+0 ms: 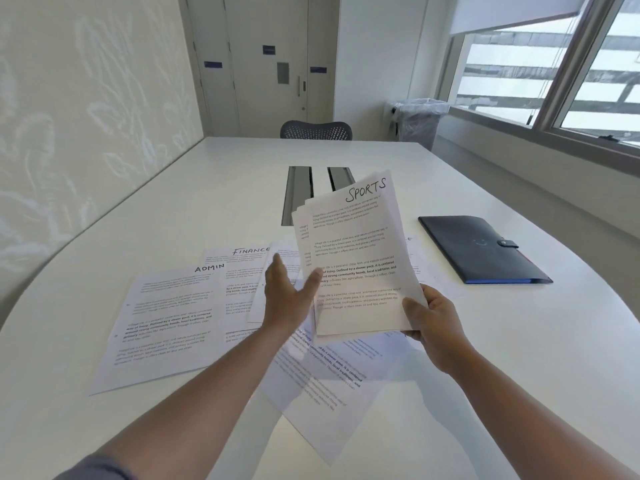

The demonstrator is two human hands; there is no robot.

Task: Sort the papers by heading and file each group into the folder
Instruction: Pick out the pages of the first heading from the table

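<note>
Right hand [437, 325] grips the SPORTS stack [356, 258] by its corner; left hand [289, 296] spread flat alongside.
Fanned sheets could slip onto unsorted papers [322, 382] at the table's [519, 358] near edge.

Open white table [398, 157] beyond the two cable slots [317, 188] and around the closed dark folder [481, 249] at right, with loose sheets headed ADMIN [166, 317] and FINANCE [242, 268] crowding the near left.
</note>
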